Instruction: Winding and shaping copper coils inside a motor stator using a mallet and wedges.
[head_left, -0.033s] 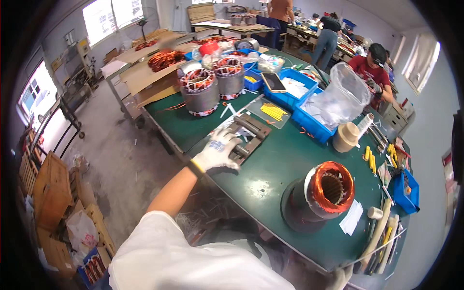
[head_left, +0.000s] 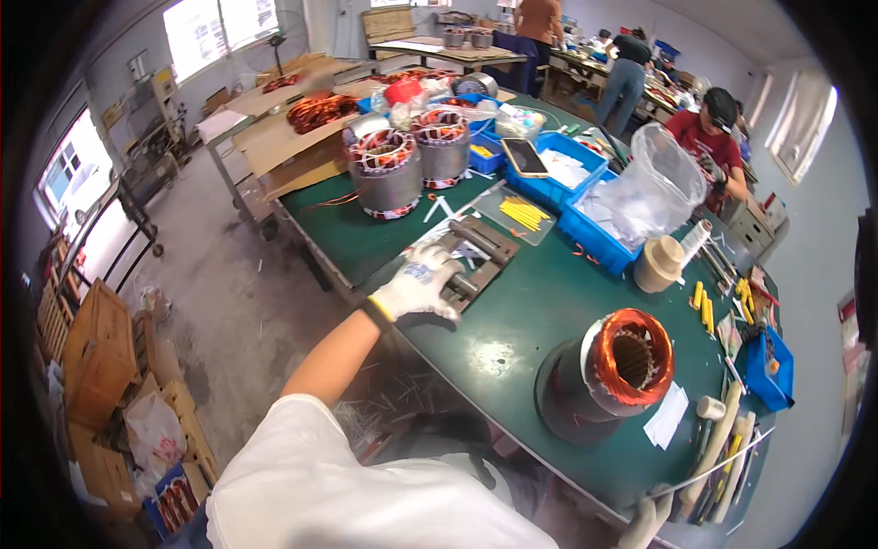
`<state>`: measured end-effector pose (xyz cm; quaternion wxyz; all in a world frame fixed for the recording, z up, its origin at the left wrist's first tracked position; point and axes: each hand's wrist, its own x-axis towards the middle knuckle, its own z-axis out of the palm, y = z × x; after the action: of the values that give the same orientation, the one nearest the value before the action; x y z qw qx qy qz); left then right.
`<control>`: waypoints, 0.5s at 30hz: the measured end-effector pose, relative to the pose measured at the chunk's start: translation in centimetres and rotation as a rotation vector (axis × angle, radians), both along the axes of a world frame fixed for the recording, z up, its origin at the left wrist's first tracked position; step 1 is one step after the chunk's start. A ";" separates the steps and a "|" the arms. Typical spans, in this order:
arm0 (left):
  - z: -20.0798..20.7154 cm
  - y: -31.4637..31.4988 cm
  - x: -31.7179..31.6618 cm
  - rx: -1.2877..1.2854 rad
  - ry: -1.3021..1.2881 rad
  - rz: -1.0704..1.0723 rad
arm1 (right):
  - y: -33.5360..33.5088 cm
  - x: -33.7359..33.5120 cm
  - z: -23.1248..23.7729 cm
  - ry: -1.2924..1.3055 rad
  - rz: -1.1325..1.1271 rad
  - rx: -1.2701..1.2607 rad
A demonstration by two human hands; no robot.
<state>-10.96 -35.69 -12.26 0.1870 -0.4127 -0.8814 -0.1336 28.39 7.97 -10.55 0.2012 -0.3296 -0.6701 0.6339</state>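
My left hand (head_left: pixel 421 282), in a white glove, grips the near left side of a dark steel fixture (head_left: pixel 494 240) with two crossbars. Its thumb and fingers are apart around the fixture's near corner. At the lower edge my gloved right hand (head_left: pixel 647 520) is partly cut off. Its fingers are closed at the end of a thin white strip (head_left: pixel 722 459), which slants up over wooden-handled tools. Between the hands stands a motor stator (head_left: pixel 585 366) with a copper winding (head_left: pixel 631 361) on a dark round base. White paper slips (head_left: pixel 666 416) lie beside it.
Two wound stators (head_left: pixel 386 183) stand at the far left. Yellow strips (head_left: pixel 524 213) lie behind the fixture. Blue bins (head_left: pixel 599 224), a phone (head_left: pixel 525 157) and a tape roll (head_left: pixel 658 265) sit farther back. Mallets (head_left: pixel 718 430) lie at right; a co-worker (head_left: pixel 709 137) sits beyond.
The whole view has shifted slightly, with the table's things a little farther right and lower. My left hand stays on the fixture; my right hand stays near the lower edge with the strip.
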 end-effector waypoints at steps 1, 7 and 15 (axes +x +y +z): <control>0.0 0.2 -0.4 0.001 -0.033 0.006 | 0.5 -2.8 -1.3 0.132 0.022 0.178; -0.6 1.4 0.0 0.024 -0.088 0.043 | 1.4 -8.8 -7.3 0.039 -0.284 0.629; -0.3 7.2 2.0 0.051 -0.106 0.121 | 2.1 -8.1 -8.4 0.135 -0.164 0.447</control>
<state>-9.00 -28.48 -12.58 0.1584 -0.3460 -0.9098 -0.1659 20.27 10.12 -19.00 0.3642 -0.2869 -0.7498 0.4720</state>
